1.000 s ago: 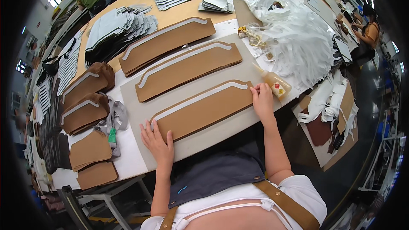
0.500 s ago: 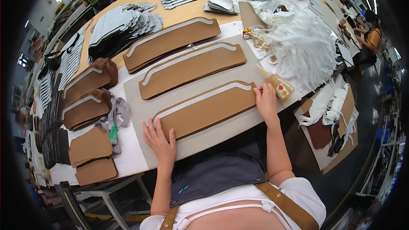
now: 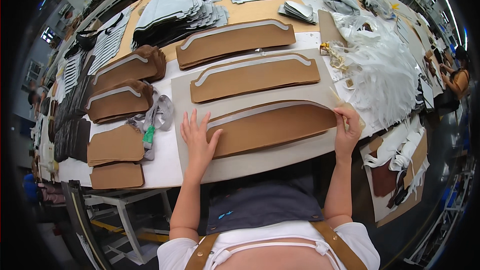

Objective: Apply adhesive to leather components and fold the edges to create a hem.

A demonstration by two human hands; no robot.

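A long brown panel [image 3: 272,127] with a pale strip along its upper edge lies nearest me on the grey board [image 3: 245,162]. My right hand [image 3: 348,129] pinches its right end, which is raised so the panel bows. Fingers spread, my left hand [image 3: 199,140] is at the panel's left end, the thumb over its edge; whether it presses down I cannot tell. Beyond are two stacks of similar brown panels, a middle stack [image 3: 257,77] and a far stack [image 3: 237,42]. A bottle [image 3: 345,104] is mostly hidden behind my right hand.
Smaller brown pieces [image 3: 116,142] and a grey strap bundle [image 3: 162,112] lie left. Grey cut pieces [image 3: 175,17] are stacked at the back. White strips [image 3: 382,72] heap up on the right, with scraps [image 3: 395,165] lower down. Other people are farther off.
The nearest panel's right end has lifted and bent in my right hand's pinch. My left hand's fingers have spread. The whole view has shifted, moving the table's things rightward.
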